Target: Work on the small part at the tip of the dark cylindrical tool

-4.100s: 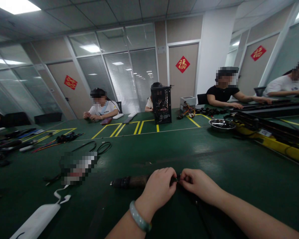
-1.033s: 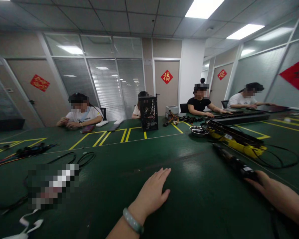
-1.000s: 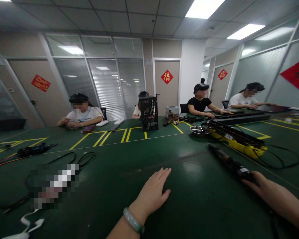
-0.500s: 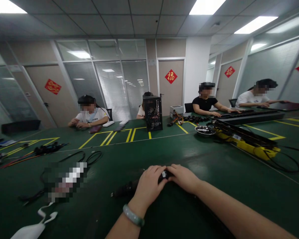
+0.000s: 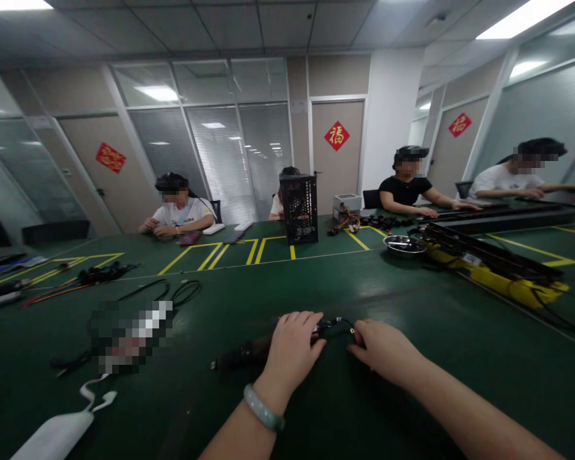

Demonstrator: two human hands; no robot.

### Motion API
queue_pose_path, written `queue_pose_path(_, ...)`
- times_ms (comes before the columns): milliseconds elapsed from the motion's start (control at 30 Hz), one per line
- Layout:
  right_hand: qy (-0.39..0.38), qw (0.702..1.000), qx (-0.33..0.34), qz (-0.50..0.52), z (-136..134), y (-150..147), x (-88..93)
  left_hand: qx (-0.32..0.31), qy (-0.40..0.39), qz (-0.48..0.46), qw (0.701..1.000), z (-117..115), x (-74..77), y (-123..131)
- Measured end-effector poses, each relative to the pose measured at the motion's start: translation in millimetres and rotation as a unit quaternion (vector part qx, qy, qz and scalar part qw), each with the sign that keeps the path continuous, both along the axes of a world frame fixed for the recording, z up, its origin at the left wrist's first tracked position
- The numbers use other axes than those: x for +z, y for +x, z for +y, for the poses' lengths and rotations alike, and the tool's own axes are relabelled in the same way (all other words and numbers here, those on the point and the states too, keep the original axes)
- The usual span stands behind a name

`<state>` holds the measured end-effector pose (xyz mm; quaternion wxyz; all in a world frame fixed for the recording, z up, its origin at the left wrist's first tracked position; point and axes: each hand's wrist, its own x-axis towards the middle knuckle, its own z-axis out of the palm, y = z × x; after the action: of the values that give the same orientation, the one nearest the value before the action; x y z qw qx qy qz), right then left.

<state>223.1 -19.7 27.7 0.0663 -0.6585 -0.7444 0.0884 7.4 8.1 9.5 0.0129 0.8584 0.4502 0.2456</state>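
A dark, long screwdriver-like tool [image 5: 242, 352] lies flat on the green table [image 5: 412, 300] in front of me, tip pointing left. My left hand [image 5: 291, 348], with a pale bracelet at the wrist, rests curled over the tool's right end. My right hand [image 5: 386, 350] sits just to the right, fingers closed on the thin black cable [image 5: 338, 324] that loops out of the tool's end.
A blurred-out item with black cables [image 5: 129, 326] lies to the left, a white object [image 5: 57, 434] at the near left edge. A yellow-and-black rail assembly [image 5: 498, 268] and metal bowl [image 5: 405, 244] stand right. A black computer case [image 5: 299, 209] and several seated people are across the table.
A second ago my left hand lay flat and my right held the tool far right. The tool now lies in front of me; my right hand has slid right along the cable.
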Motion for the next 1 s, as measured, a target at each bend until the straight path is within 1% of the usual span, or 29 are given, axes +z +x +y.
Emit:
queue_pose_path(133,0.002,1.0,0.021,0.023,0.5,-2.0,-3.2,-0.001,-0.001,0.007,1.0,-4.5,2.0,7.7)
queue_pose_path(267,-0.05,0.992,0.068,0.092,-1.6,-2.2,-5.3,-0.009,-0.013,0.016,1.0,-8.6,4.8,14.9)
queue_pose_path(400,-0.062,0.98,0.121,0.146,-0.7,1.4,-5.0,-0.019,-0.035,0.038,0.998,-11.0,5.8,19.0)
queue_pose_path(467,-0.101,0.967,0.126,0.198,1.4,5.7,-5.9,-0.021,-0.043,0.05,0.998,-12.2,6.4,20.1)
queue_pose_path(567,-0.173,0.935,0.128,0.282,4.6,11.7,-9.3,-0.02,-0.04,0.067,0.997,-14.6,7.4,22.1)
queue_pose_path(633,-0.193,0.921,0.133,0.311,6.0,12.8,-11.6,-0.018,-0.039,0.076,0.996,-16.3,7.5,23.7)
queue_pose_path(733,-0.187,0.917,0.117,0.333,8.0,9.6,-13.9,-0.016,-0.043,0.084,0.995,-17.3,7.1,24.9)
queue_pose_path(900,-0.174,0.907,0.025,0.383,13.3,3.4,-16.5,-0.017,-0.036,0.086,0.996,-14.8,6.3,24.3)
queue_pose_path(967,-0.155,0.913,0.023,0.377,14.8,4.1,-18.1,-0.014,-0.038,0.088,0.995,-13.6,5.9,23.3)
queue_pose_path(1000,-0.14,0.92,0.029,0.364,15.2,4.9,-19.1,-0.013,-0.038,0.088,0.995,-13.1,5.8,22.3)
